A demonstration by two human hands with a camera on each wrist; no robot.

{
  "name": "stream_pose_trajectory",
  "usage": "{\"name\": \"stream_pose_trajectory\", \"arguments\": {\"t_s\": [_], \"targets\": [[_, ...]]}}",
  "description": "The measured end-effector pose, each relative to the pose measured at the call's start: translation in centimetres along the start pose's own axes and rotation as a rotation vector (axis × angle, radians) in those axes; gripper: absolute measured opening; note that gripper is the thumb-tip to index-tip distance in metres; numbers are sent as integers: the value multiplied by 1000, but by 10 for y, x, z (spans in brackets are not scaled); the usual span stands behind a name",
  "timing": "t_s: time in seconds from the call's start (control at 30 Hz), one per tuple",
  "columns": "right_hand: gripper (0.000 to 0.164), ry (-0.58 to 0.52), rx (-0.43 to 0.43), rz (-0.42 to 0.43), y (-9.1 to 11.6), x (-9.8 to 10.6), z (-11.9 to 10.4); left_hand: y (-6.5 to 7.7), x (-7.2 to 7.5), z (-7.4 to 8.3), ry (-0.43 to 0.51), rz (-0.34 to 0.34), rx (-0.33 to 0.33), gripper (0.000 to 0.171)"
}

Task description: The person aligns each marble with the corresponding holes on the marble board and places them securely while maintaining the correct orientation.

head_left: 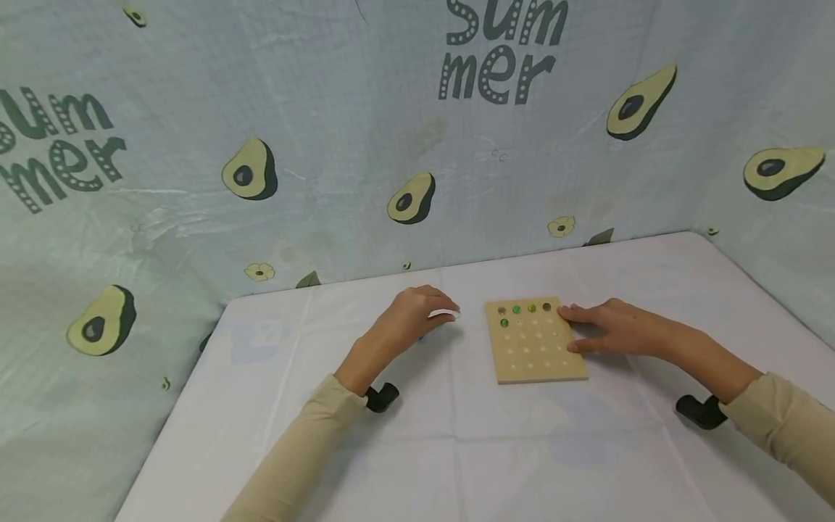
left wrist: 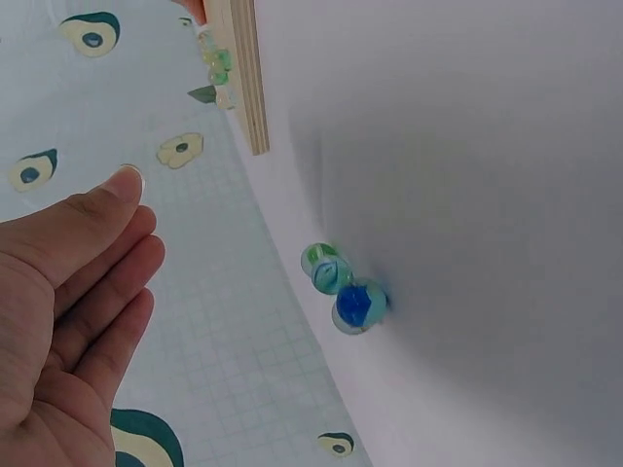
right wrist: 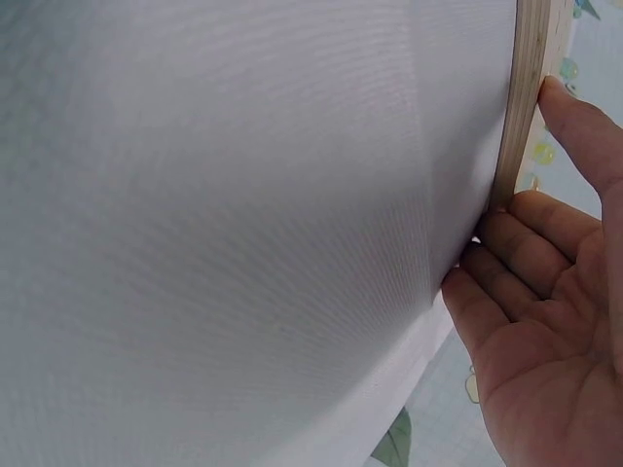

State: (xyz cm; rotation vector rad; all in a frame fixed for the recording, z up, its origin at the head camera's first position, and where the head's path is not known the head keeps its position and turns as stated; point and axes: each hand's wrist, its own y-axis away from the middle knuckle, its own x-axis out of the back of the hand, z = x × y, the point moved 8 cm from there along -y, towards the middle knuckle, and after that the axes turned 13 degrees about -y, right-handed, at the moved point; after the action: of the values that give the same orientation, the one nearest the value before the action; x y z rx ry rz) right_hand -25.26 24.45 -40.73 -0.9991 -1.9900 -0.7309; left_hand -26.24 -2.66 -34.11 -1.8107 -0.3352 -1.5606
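A square light-wood board (head_left: pixel 535 351) with rows of shallow hollows lies on the table. Several glass marbles (head_left: pixel 517 309) sit along its far row, and one green marble (head_left: pixel 504 323) is at the left of the second row. My right hand (head_left: pixel 616 330) touches the board's right side, index finger at the far corner and thumb lower down the edge. My left hand (head_left: pixel 414 315) hovers left of the board, thumb close to the fingers, with nothing seen in it. Near it lie a blue marble (left wrist: pixel 359 306) and greenish marbles (left wrist: pixel 331 274), mostly hidden by the hand in the head view.
A white cloth (head_left: pixel 417 464) covers the table. Behind it hangs a pale sheet (head_left: pixel 339 109) printed with avocados and lettering, reaching down to the table's far edge. Black wrist-camera mounts (head_left: pixel 383 398) jut out below both wrists.
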Motion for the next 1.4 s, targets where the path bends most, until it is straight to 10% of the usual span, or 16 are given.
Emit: {"name": "stream_pose_trajectory", "arguments": {"t_s": [1.4], "targets": [[81,10,-35,-20,-1,3,1,-31,-10,26,69,39,-34,19]]}}
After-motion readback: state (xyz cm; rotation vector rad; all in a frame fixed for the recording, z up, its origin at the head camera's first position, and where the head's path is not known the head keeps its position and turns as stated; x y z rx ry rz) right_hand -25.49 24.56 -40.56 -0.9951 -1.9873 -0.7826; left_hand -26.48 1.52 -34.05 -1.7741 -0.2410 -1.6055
